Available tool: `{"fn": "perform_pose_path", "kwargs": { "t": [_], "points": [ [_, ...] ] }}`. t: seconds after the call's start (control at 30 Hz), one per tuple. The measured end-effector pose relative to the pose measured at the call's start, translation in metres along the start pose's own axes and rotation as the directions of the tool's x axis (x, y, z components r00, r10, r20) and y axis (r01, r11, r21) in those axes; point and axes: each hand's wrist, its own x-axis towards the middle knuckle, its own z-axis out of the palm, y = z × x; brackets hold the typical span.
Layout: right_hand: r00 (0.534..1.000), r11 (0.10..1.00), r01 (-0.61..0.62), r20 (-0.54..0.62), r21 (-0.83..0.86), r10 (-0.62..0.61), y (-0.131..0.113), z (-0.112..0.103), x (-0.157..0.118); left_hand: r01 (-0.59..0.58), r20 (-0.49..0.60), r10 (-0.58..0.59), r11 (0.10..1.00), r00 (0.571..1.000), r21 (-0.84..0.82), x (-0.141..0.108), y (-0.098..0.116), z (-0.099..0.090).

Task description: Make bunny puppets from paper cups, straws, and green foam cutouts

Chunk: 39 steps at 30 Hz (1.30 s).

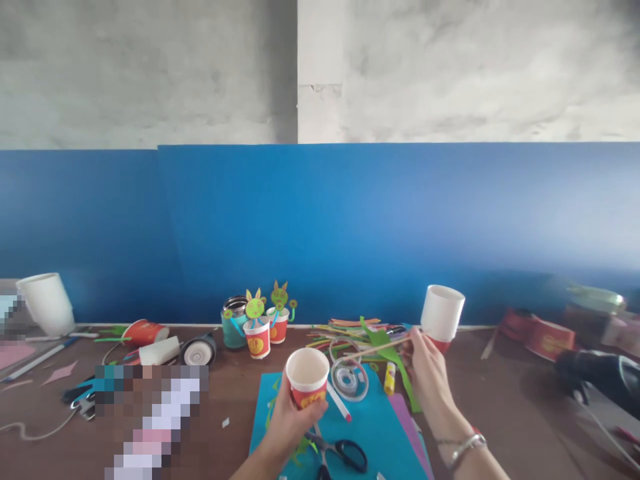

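Note:
My left hand point(289, 421) is wrapped round a red-and-white paper cup point(307, 379), held upright with its mouth facing up above the blue sheet. My right hand point(429, 368) is closed in a pinch on a thin wooden stick point(377, 348), which points left toward the cup but stays apart from it. Just behind that hand stands a stack of white cups point(443, 311). Between the hands lie rolls of clear tape point(361, 389), a white marker point(340, 403) and a glue stick point(389, 378). Black-handled scissors point(351, 456) rest below the left hand.
Two paper cups with green animal figures, a front one point(257, 340) and a rear one point(279, 327), stand by a teal jar point(233, 330). Coloured strips point(345, 327) lie behind the blue sheet point(385, 427). At right is a black tool point(600, 373); a blue partition point(350, 227) closes the back.

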Motion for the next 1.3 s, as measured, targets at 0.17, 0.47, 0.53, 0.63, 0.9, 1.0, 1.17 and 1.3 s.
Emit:
{"fn": "perform_pose_path", "kwargs": {
  "t": [0.17, 0.47, 0.53, 0.63, 0.9, 1.0, 1.17, 1.3],
  "points": [
    [0.895, 0.901, 0.41, 0.253, -0.138, -0.368, -0.031, 0.009, -0.024, -0.037, 0.154, 0.035, 0.999, 0.987, 0.009, 0.003, 0.005, -0.001],
    [0.596, 0.346, 0.768, 0.8, -0.54, -0.074, -0.034, 0.023, -0.074, -0.21, 0.276, 0.166, 0.968, 0.947, 0.135, 0.0, 0.009, 0.002],
    [0.554, 0.328, 0.793, 0.832, -0.513, -0.037, -0.035, 0.024, -0.075, -0.196, 0.307, 0.147, 0.972, 0.94, 0.134, -0.002, 0.013, 0.003],
    [0.502, 0.335, 0.818, 0.864, -0.468, -0.018, -0.036, 0.025, -0.074, -0.139, 0.36, 0.1, 0.987, 0.928, 0.085, -0.005, 0.017, 0.006],
    [0.518, 0.389, 0.791, 0.855, -0.472, -0.016, -0.028, 0.03, -0.079, -0.123, 0.442, 0.08, 0.99, 0.893, 0.069, -0.008, 0.018, 0.007],
    [0.532, 0.385, 0.789, 0.846, -0.48, -0.035, -0.026, 0.03, -0.081, -0.14, 0.417, 0.089, 0.986, 0.905, 0.094, -0.007, 0.018, 0.007],
    [0.539, 0.356, 0.799, 0.84, -0.484, -0.068, -0.024, 0.033, -0.085, -0.12, 0.432, 0.069, 0.989, 0.899, 0.091, -0.006, 0.016, 0.007],
    [0.549, 0.378, 0.788, 0.833, -0.485, -0.076, -0.024, 0.034, -0.086, -0.113, 0.447, 0.053, 0.988, 0.893, 0.108, -0.006, 0.013, 0.005]
  ]
}}
